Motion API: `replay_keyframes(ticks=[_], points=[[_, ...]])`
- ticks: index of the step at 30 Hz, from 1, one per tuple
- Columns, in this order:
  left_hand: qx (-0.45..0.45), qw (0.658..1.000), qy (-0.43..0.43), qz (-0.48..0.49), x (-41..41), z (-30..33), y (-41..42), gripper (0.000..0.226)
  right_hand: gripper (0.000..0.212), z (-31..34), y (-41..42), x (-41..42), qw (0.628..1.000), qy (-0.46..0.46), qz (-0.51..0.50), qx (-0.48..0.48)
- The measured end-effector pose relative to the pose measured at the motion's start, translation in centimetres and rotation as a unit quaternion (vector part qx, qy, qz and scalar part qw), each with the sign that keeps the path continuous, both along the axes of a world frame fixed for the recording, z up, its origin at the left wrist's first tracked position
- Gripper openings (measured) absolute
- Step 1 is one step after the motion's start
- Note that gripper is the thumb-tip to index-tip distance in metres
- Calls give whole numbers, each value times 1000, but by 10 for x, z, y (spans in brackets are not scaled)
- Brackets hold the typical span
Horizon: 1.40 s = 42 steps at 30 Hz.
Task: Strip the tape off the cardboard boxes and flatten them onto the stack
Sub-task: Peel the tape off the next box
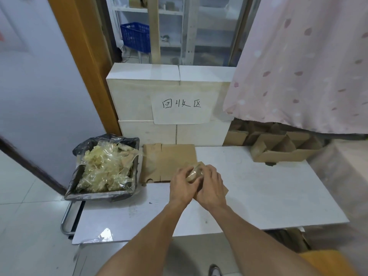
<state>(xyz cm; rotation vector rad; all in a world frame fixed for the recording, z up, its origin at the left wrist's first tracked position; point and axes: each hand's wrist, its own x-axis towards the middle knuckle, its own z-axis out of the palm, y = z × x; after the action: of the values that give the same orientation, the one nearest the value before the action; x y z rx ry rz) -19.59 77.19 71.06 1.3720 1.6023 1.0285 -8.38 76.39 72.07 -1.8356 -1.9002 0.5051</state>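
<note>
1. At the far left, a bin [103, 193] lined with a black bag stands just beside the bench [258, 188]. It is heaped with crumpled clear tape strips [105, 170], so by the look of it a good many boxes have already been stripped.

2. Next along, flattened cardboard [167, 162] lies on the left rear part of the bench, against the white blocks that carry a handwritten paper sign [181, 105]. This looks like the stack. How many sheets it holds I cannot tell.

3. In the middle, the hands are together over the near edge of that cardboard. The left hand [182, 185] and right hand [211, 186] both curl round a small wad of tape [194, 173], which they seem to be balling up. Another cardboard piece [224, 191] shows beneath the right hand.

4. My judgement: one box is stripped and flat, and its tape has yet to go into the bin.

5. To the right, at the bench's rear corner under a pink curtain [298, 66], several unflattened boxes [282, 150] with open flaps wait. So a fair share of the work is left.
</note>
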Motion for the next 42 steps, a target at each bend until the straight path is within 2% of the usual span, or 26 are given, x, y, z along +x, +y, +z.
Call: replay_keyframes(ticks=[3, 8, 12, 14, 16, 19, 22, 24, 27, 29, 35, 42], points=[[-36, 999, -9, -8, 15, -4, 14, 50, 78, -2, 17, 20, 999, 17, 28, -18], [-83, 996, -16, -33, 50, -6, 35, 75, 75, -9, 54, 66, 994, 11, 109, -22], [-104, 991, 33, -79, 71, -9, 47, 67, 83, -14, 83, 107, 988, 5, 152, -37], [-105, 990, 60, -70, 83, -9, 47, 72, 80, -13, 94, 125, 982, -5, 183, -34], [-79, 990, 92, -66, 94, -5, 50, 88, 73, -13, 102, 141, 973, -20, 229, -28], [-53, 977, 167, -121, 108, -1, 63, 94, 70, -13, 105, 158, 966, -8, 253, -52], [-55, 972, 204, -104, 121, -4, 65, 85, 62, -11, 109, 167, 962, 7, 259, -83], [-69, 968, 219, -100, 130, -11, 63, 87, 45, -8, 111, 169, 963, 20, 251, -100], [-95, 969, 203, -102, 145, -23, 60, 89, 23, -11, 108, 168, 971, 48, 204, -114], [-113, 971, 189, -93, 153, -28, 58, 86, 17, -14, 105, 171, 975, 76, 167, -129], [-138, 980, 124, -75, 162, -44, 48, 77, 14, -20, 104, 177, 976, 80, 162, -121], [-126, 984, 108, -69, 159, -40, 47, 73, 16, -26, 102, 174, 978, 48, 167, -120]])
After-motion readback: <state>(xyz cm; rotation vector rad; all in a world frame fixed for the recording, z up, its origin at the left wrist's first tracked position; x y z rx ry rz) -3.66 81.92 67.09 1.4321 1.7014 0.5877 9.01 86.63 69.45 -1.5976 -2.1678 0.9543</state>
